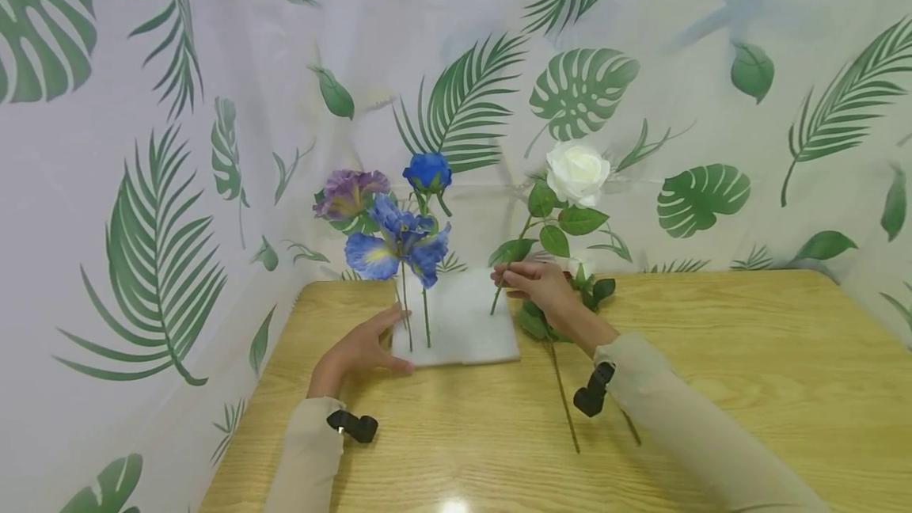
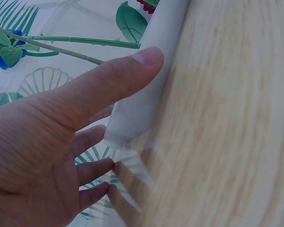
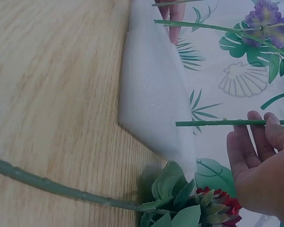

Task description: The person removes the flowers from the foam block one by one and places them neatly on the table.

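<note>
My right hand (image 1: 537,285) pinches the green stem of a white rose (image 1: 577,172) between thumb and fingers. The stem's lower end meets the white foam block (image 1: 463,331) near its right side, and the right wrist view shows the stem (image 3: 208,123) upright against the block. My left hand (image 1: 363,347) rests at the block's left end, its thumb (image 2: 128,71) along the front edge and the other fingers spread, fairly straight, on the far side. A blue iris (image 1: 399,240) and a blue rose (image 1: 427,172) stand on stems in the block's left part. Behind them shows a purple iris (image 1: 351,195).
Beside the block's right end, under my right forearm, lie flowers with leaves (image 1: 533,321) and long stems (image 1: 564,398) pointing to the front. One has a red bloom (image 3: 222,205). A leaf-printed white curtain (image 1: 456,6) hangs behind the wooden table (image 1: 712,355).
</note>
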Motion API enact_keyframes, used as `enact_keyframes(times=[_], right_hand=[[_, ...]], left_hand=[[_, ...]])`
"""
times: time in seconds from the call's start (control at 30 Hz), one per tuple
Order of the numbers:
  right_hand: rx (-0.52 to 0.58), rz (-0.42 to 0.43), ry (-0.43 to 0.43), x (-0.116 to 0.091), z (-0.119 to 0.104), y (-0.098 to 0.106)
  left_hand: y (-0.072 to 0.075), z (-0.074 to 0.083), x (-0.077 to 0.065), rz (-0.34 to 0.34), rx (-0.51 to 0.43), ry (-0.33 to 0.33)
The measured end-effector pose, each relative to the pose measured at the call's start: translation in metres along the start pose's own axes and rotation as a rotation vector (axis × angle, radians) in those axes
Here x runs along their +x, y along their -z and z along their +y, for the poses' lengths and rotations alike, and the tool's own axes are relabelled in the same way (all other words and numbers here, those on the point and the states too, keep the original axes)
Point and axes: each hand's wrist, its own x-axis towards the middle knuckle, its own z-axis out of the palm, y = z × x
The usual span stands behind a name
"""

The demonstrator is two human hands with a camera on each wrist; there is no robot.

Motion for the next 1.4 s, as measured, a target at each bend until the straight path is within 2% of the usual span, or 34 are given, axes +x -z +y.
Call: enact_keyframes(times=[0.27, 0.63, 0.9, 1.13, 1.4], right_hand=[[-0.002, 0.003, 0.014, 0.0014, 0.0018, -0.0007], [0.001, -0.002, 0.102, 0.0001, -0.0027, -0.0041], [-0.007, 0.012, 0.145, 0.0019, -0.0072, -0.0036], [-0.010, 0.031, 0.148, 0.0028, -0.0073, -0.0029], [-0.025, 0.011, 0.164, -0.0003, -0.0063, -0.0054]], left_hand=[[0.0004, -0.0021, -0.0014, -0.005, -0.003, 0.002], [-0.0001, -0.0028, -0.0005, -0.004, -0.021, -0.008], [0.0013, 0.0021, -0.0009, 0.006, -0.021, 0.010], [0.0011, 0.0013, 0.0007, -0.001, 0.000, 0.018], [-0.0008, -0.0007, 0.0003, -0.004, -0.009, 0.006]])
